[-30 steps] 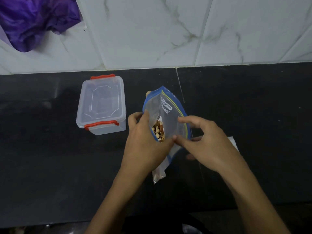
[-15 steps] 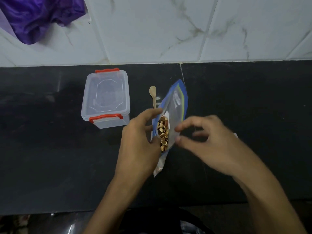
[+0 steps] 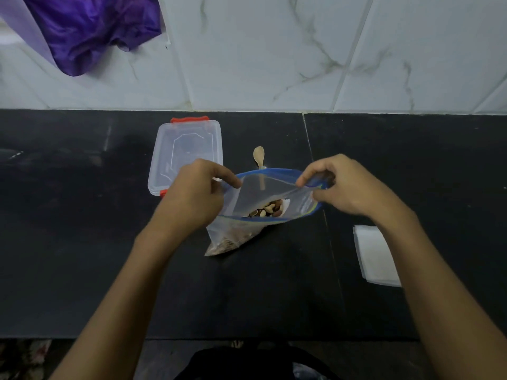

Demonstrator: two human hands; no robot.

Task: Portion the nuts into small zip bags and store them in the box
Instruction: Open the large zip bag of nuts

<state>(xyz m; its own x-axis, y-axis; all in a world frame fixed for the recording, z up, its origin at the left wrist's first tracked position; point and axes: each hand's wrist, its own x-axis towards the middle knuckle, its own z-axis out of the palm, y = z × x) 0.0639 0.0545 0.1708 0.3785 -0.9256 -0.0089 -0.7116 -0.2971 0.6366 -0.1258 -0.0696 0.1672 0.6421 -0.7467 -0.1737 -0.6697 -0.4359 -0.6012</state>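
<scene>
Left hand point(image 3: 192, 196) and right hand point(image 3: 348, 187) each pinch a rim edge of the blue-topped zip bag point(image 3: 274, 196), mouth spread wide. Mixed nuts point(image 3: 267, 209) inside. Lidded clear box point(image 3: 186, 154) just left (wooden spoon point(image 3: 258, 157) behind bag).

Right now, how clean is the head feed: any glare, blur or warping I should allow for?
Head view: dim, even light; hands sharp, left hand and right hand unblurred; faint sheen on the zip bag; wide-angle bending of the wall tiles.
</scene>
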